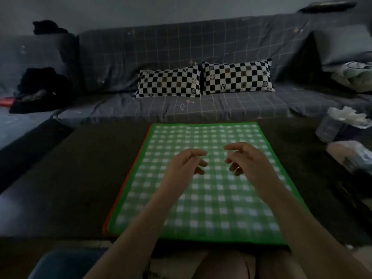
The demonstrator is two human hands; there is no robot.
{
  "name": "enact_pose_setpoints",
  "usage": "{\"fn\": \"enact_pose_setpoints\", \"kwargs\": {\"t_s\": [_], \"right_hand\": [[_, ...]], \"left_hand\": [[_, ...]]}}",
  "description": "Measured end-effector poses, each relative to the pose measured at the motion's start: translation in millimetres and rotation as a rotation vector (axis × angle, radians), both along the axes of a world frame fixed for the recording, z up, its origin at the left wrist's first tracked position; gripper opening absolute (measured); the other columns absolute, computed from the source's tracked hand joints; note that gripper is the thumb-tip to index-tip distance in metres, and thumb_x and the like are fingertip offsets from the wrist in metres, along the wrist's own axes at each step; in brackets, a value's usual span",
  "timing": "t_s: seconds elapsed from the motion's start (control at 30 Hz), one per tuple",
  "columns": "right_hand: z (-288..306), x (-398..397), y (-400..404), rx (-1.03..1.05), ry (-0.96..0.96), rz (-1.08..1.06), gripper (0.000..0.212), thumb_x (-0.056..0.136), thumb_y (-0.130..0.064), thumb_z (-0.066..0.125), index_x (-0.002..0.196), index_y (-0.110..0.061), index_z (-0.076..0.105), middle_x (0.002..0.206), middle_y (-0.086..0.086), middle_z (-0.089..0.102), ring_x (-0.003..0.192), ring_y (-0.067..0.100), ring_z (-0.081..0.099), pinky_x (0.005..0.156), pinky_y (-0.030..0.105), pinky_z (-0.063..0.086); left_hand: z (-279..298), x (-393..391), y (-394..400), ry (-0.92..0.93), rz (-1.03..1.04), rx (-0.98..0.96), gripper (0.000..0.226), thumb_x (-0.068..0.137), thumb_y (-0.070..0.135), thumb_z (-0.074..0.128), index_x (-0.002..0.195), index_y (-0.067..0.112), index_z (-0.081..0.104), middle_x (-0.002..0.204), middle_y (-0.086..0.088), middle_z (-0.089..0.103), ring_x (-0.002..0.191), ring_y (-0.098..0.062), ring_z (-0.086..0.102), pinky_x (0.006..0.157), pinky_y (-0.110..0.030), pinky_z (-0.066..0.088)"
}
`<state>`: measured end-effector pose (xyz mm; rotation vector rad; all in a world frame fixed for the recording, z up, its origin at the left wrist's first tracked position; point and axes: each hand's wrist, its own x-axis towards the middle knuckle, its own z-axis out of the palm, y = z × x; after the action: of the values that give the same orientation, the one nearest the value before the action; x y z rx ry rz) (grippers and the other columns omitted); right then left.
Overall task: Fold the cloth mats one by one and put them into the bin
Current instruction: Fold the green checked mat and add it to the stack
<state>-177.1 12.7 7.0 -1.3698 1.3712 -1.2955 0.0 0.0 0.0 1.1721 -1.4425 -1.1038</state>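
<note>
A green-and-white checked cloth mat (201,198) with a green border lies flat on the dark table (70,178). An orange-red edge of another mat (122,186) shows under its left side. My left hand (185,164) and my right hand (247,158) hover over the middle of the green mat, fingers loosely curled and pointing toward each other, holding nothing. I cannot tell whether the fingertips touch the cloth. No bin is in view.
A grey grid-patterned sofa (181,57) stands behind the table with two black-and-white checkered cushions (203,80). Dark clothes (40,89) lie at the sofa's left. A tissue container (340,123) and plastic bags (350,156) sit on the table's right side.
</note>
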Motion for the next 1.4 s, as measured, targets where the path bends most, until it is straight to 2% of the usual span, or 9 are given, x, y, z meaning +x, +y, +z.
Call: {"fn": "enact_pose_setpoints", "kwargs": {"t_s": [0.23, 0.37, 0.43, 0.6, 0.73, 0.87, 0.97, 1.13, 1.4], "right_hand": [[-47.4, 10.6, 51.8, 0.111, 0.35, 0.123, 0.011, 0.089, -0.022, 0.06, 0.095, -0.03, 0.064, 0.093, -0.007, 0.068, 0.086, 0.006, 0.062, 0.069, 0.014, 0.045], [-68.8, 10.6, 63.7, 0.226, 0.423, 0.176, 0.013, 0.089, -0.026, 0.062, 0.101, -0.029, 0.065, 0.104, -0.009, 0.064, 0.088, 0.0, 0.057, 0.069, 0.01, 0.042], [-79.4, 9.2, 69.6, 0.28, 0.483, 0.211, 0.017, 0.086, -0.031, 0.064, 0.103, -0.029, 0.066, 0.105, -0.012, 0.06, 0.091, 0.0, 0.053, 0.073, 0.012, 0.041], [-88.8, 3.9, 70.4, 0.261, 0.459, 0.326, 0.026, 0.076, -0.024, 0.075, 0.102, -0.024, 0.07, 0.109, -0.019, 0.057, 0.107, 0.0, 0.053, 0.072, 0.003, 0.041], [-92.7, 1.2, 67.8, 0.218, 0.573, 0.384, 0.035, 0.07, -0.029, 0.08, 0.104, -0.029, 0.071, 0.115, -0.021, 0.051, 0.1, -0.012, 0.043, 0.075, 0.002, 0.033], [-96.8, 1.1, 64.3, 0.194, 0.593, 0.351, 0.031, 0.071, -0.027, 0.079, 0.101, -0.028, 0.072, 0.116, -0.019, 0.051, 0.096, -0.016, 0.042, 0.072, -0.005, 0.032], [-97.5, -0.5, 63.3, 0.208, 0.562, 0.34, 0.021, 0.072, -0.028, 0.077, 0.093, -0.029, 0.073, 0.12, -0.019, 0.053, 0.096, -0.014, 0.043, 0.074, 0.003, 0.034], [-96.6, 0.3, 65.8, 0.215, 0.527, 0.296, 0.01, 0.076, -0.031, 0.074, 0.084, -0.025, 0.075, 0.118, -0.02, 0.056, 0.093, -0.011, 0.046, 0.071, 0.008, 0.034], [-88.1, 4.4, 67.4, 0.226, 0.498, 0.258, 0.012, 0.079, -0.027, 0.072, 0.087, -0.018, 0.076, 0.114, -0.012, 0.064, 0.094, -0.003, 0.053, 0.07, 0.007, 0.036]], "left_hand": [[-54.6, 30.8, 47.5, -0.308, -0.097, 0.113, 0.02, 0.096, 0.017, 0.049, 0.093, 0.031, 0.063, 0.089, 0.009, 0.068, 0.095, -0.015, 0.065, 0.09, -0.037, 0.051], [-77.4, 48.8, 61.5, -0.502, -0.154, 0.15, 0.025, 0.096, 0.033, 0.052, 0.114, 0.023, 0.066, 0.111, 0.008, 0.065, 0.097, -0.004, 0.057, 0.076, -0.01, 0.044], [-86.2, 53.9, 64.9, -0.476, -0.171, 0.128, 0.027, 0.091, 0.034, 0.061, 0.116, 0.023, 0.067, 0.114, 0.01, 0.065, 0.099, -0.001, 0.058, 0.073, -0.004, 0.042], [-90.8, 51.9, 59.4, -0.484, -0.214, 0.129, 0.031, 0.075, 0.036, 0.078, 0.103, 0.023, 0.073, 0.104, 0.01, 0.069, 0.094, -0.002, 0.063, 0.083, -0.018, 0.05], [-95.7, 52.3, 54.6, -0.495, -0.268, 0.088, 0.026, 0.067, 0.029, 0.085, 0.091, 0.023, 0.077, 0.1, 0.013, 0.067, 0.093, 0.0, 0.062, 0.084, -0.018, 0.051], [-97.7, 50.9, 52.1, -0.468, -0.253, 0.083, 0.025, 0.064, 0.024, 0.086, 0.088, 0.022, 0.077, 0.1, 0.014, 0.065, 0.094, 0.004, 0.059, 0.079, -0.009, 0.047], [-98.4, 52.0, 50.9, -0.468, -0.272, 0.091, 0.024, 0.063, 0.025, 0.087, 0.085, 0.026, 0.076, 0.102, 0.014, 0.064, 0.098, 0.001, 0.058, 0.084, -0.013, 0.044], [-95.8, 50.9, 52.9, -0.449, -0.279, 0.074, 0.015, 0.072, 0.023, 0.081, 0.085, 0.017, 0.078, 0.091, 0.015, 0.066, 0.085, 0.005, 0.06, 0.074, -0.009, 0.048], [-89.1, 46.7, 54.2, -0.537, -0.223, 0.061, 0.005, 0.08, 0.025, 0.074, 0.079, 0.022, 0.077, 0.085, 0.009, 0.071, 0.082, -0.005, 0.066, 0.078, -0.022, 0.052]]}}
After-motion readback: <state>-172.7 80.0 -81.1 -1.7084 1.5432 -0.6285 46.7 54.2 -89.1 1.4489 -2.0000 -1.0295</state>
